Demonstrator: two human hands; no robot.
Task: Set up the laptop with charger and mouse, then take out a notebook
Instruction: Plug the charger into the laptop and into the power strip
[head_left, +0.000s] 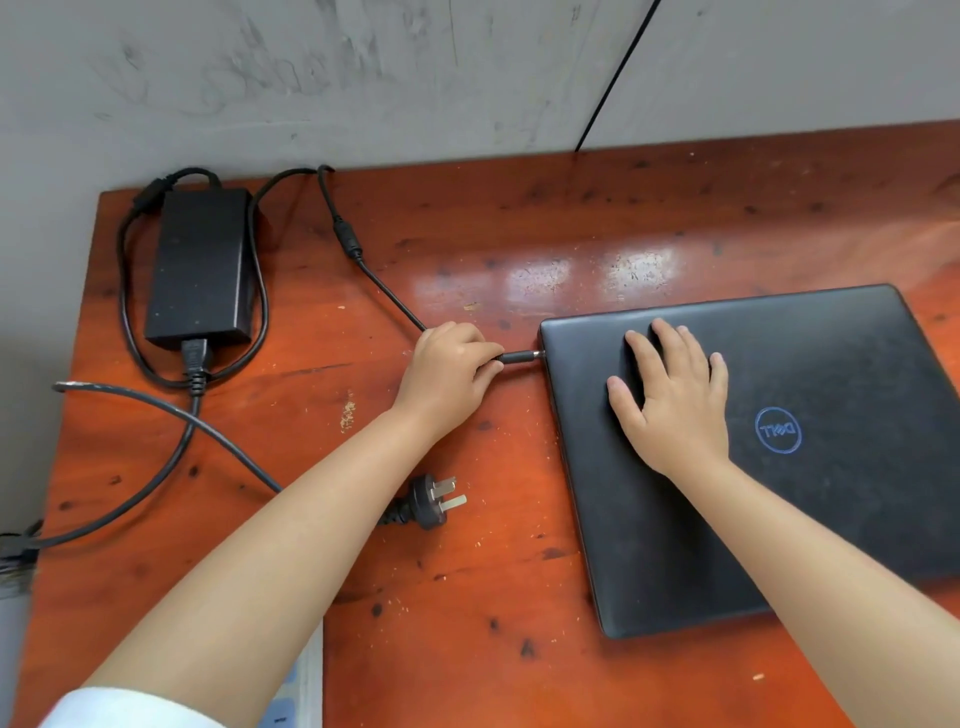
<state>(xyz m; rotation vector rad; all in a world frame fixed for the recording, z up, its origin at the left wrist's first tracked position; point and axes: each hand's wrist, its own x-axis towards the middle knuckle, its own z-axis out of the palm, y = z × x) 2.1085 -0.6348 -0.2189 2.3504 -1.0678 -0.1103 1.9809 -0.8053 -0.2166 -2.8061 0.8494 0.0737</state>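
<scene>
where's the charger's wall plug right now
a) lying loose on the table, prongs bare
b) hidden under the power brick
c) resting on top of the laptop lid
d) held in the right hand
a: the wall plug lies unplugged on the table below the left hand.

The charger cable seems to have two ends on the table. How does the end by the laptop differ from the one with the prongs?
The barrel connector is slim and round, while the wall plug is chunky with flat metal prongs. The left hand pinches the connector at the edge of the closed laptop; the wall plug lies loose on the table, untouched. The right hand rests flat on the lid. Both ends are black.
</scene>
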